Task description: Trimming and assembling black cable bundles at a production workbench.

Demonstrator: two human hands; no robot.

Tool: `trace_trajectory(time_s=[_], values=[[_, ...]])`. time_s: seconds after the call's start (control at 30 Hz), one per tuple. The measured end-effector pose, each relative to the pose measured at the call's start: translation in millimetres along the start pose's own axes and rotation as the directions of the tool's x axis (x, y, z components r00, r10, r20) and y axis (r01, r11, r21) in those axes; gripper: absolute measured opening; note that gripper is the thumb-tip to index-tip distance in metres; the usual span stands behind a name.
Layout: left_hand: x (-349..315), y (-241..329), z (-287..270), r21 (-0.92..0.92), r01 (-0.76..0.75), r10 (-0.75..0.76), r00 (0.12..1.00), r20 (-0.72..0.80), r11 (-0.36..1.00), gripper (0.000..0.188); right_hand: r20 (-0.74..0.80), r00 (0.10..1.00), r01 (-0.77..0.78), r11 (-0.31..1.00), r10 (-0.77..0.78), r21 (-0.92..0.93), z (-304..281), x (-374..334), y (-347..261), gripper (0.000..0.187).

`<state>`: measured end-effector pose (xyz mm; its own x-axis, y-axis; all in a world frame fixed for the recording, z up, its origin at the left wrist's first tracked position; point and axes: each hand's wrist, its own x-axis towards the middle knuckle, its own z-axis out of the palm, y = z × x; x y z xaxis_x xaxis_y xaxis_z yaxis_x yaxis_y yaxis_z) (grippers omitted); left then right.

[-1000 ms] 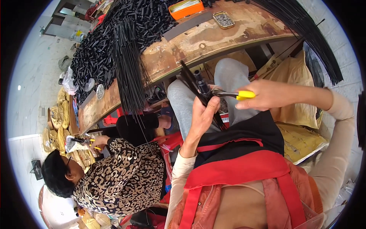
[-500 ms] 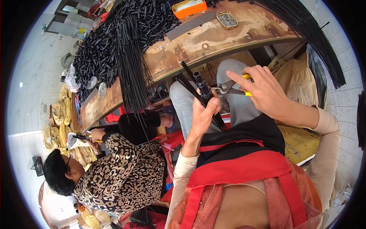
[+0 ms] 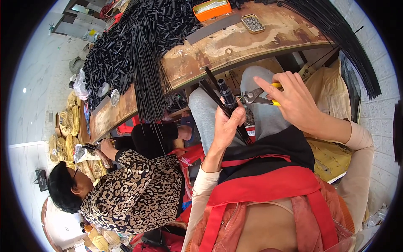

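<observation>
One black tube [image 3: 227, 95], with several black rods [image 3: 213, 93], is gripped in the left hand [image 3: 228, 125], off the table's [image 3: 193, 63] near edge. One pair of yellow-handled pliers [image 3: 253, 96] is held by the right hand [image 3: 297, 95], its tip apparently at a thin wire [image 3: 240, 97]. One orange box [image 3: 213, 15], one rectangular tin [image 3: 255, 32] and one tube heap [image 3: 111, 63] are noted on top; the near edge is partly obstructed by one rod bundle [image 3: 147, 75].

Blotchy brown workbench [image 3: 201, 54], orange box [image 3: 212, 15] on it, black rods [image 3: 147, 67] over its edge, before it yellow-handled pliers [image 3: 251, 97], black tube [image 3: 228, 95], grey trousers [image 3: 202, 110], tan-and-black leopard-print top [image 3: 130, 191]
</observation>
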<state>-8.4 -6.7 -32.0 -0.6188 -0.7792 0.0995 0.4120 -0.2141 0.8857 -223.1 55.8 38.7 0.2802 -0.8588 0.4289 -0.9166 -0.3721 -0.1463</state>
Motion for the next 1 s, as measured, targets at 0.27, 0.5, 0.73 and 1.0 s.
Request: trace_trajectory(time_s=[0.27, 0.5, 0.73, 1.0], values=[[-0.8, 0.3, -0.9, 0.006, 0.002, -0.002, 1.0, -0.001, 1.0, 0.024, 0.037, 0.999, -0.036, 0.999, 0.036, 0.001, 7.4, -3.7, 0.3, 0.056], [-2.6, 0.2, -1.0, 0.0, 0.013, -0.013, 0.997, -0.071, 1.0, 0.028, 0.016, 0.998, -0.061, 0.995, 0.06, 0.075, 9.2, -6.8, -8.0, 0.059], [-1.7, -3.2, 2.1, -0.005, 0.006, -0.006, 0.998, -0.064, 1.0, 0.03, -0.064, 0.997, -0.028, 0.999, 0.031, 0.045, 14.2, -2.8, -8.3, 0.062], [-2.0, -1.2, 3.7, -0.018, -0.002, 0.0, 0.995, -0.103, 1.0, 0.03, -0.077, 0.997, -0.014, 0.993, 0.005, -0.116, 14.3, 2.6, -6.8, 0.061]])
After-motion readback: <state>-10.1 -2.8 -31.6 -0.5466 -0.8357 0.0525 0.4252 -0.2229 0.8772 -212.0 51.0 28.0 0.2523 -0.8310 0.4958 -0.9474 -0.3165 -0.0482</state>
